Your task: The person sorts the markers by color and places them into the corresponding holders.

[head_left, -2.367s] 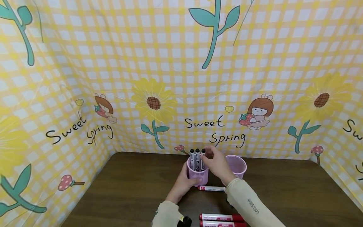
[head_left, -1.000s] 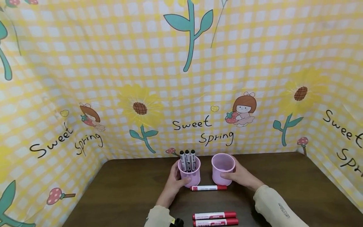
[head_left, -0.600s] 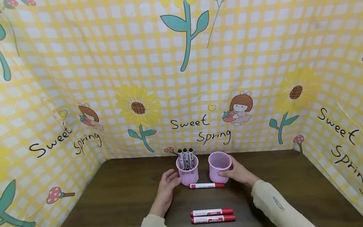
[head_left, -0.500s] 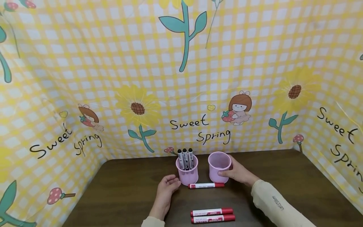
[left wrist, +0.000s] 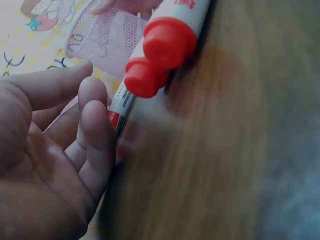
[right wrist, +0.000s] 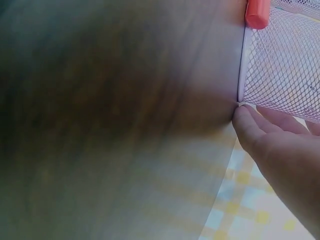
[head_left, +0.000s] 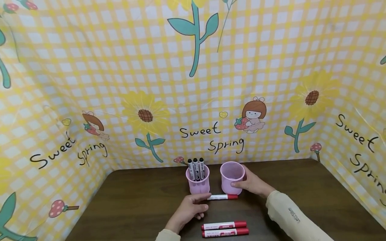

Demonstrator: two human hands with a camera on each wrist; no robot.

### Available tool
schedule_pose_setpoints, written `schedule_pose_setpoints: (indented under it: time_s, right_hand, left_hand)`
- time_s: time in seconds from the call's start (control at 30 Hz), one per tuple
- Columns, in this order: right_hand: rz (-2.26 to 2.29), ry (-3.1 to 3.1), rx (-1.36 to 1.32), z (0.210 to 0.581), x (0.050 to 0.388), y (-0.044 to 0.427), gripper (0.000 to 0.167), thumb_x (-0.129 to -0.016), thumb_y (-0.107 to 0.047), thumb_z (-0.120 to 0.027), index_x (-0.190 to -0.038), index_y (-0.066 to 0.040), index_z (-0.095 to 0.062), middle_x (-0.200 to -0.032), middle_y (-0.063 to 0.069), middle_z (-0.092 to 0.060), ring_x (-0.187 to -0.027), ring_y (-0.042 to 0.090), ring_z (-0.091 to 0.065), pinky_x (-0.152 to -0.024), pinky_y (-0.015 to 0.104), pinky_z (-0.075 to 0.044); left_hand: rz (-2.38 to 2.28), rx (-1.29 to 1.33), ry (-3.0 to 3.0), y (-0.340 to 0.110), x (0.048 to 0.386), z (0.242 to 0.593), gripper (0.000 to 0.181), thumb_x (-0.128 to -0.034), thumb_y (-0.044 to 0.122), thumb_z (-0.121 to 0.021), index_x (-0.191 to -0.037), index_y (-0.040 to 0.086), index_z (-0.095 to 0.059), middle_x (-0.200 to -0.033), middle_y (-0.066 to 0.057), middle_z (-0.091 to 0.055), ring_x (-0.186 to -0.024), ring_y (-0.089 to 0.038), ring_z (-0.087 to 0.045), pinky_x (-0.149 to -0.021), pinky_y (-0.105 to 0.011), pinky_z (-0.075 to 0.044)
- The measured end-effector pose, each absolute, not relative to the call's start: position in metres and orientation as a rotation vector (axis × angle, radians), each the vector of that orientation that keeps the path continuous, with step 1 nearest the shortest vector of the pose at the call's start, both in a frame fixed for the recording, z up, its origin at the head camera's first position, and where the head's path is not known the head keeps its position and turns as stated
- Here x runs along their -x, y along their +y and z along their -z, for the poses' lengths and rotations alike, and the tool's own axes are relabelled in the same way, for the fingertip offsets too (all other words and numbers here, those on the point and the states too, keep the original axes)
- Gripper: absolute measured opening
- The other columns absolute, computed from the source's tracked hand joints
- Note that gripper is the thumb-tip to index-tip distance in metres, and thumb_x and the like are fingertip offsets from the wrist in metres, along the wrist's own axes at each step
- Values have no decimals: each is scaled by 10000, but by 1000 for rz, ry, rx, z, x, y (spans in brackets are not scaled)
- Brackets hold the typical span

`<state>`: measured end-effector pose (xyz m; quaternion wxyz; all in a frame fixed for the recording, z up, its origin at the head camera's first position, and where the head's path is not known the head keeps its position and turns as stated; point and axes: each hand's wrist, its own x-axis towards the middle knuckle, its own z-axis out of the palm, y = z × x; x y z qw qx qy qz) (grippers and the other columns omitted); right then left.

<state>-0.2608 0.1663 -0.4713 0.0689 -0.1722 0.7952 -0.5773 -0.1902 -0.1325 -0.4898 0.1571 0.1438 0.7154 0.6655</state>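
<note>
Black markers (head_left: 196,170): three stand in the left lilac cup (head_left: 199,189), just beyond the fingers of the left hand (head_left: 187,210); that share looks done.
Red markers (head_left: 221,232): all three lie on the counter (head_left: 135,207), apparently left to deal with; one at the left index fingertip, two side by side, nearer and right of those fingers.
Right lilac cup (head_left: 230,187): gripped between thumb and fingers of the right hand (head_left: 254,182); no marker shows inside.
Left fingers: loosely spread, index extended, pinching nothing; contact cannot be told.
Change: the left fingers, beside the left lilac cup half a second ago, now reach in front; the right grip stays.
</note>
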Motion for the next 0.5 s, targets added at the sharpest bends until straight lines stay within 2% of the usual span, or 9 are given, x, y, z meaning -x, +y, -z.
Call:
schedule_pose_setpoints:
  time_s: [0.17, 0.27, 0.33, 0.5]
  right_hand:
    - [1766, 2358, 546, 469, 258, 166, 814, -838, -166, -838, -1477, 3, -362, -1386, 207, -519, -1265, 355, -490, -1038, 465, -371]
    - [1769, 2354, 551, 469, 258, 167, 825, -843, -165, -834, -1487, 3, -347, -1398, 216, -505, -1275, 365, -480, -1033, 465, -376]
    - [1768, 2350, 552, 469, 258, 167, 825, -846, -163, -831, -1491, -1, -344, -1403, 220, -499, -1280, 371, -477, -1032, 468, -379]
    - [1769, 2338, 567, 469, 259, 169, 808, -846, -156, -830, -1481, 3, -357, -1397, 219, -506, -1273, 371, -483, -1028, 464, -385]
  left_hand:
    - [-1884, -438, 2054, -131, 190, 485, 429, -933, 31, -666, -1337, -83, -575, -1140, -160, -702, -554, -110, -535, -498, -226, -451]
    - [-1852, -443, 2113, -130, 190, 482, 376, -921, 27, -679, -1274, -84, -617, -1021, -126, -717, -568, -122, -530, -499, -230, -441]
    - [-1792, -472, 2206, -129, 189, 480, 346, -886, 12, -707, -1217, -78, -656, -964, -103, -693, -651, -136, -547, -548, -236, -454]
    - [-1484, -577, 2478, -128, 184, 480, 276, -780, 23, -786, -1052, 27, -744, -883, -15, -615, -839, -157, -544, -724, -280, -445]
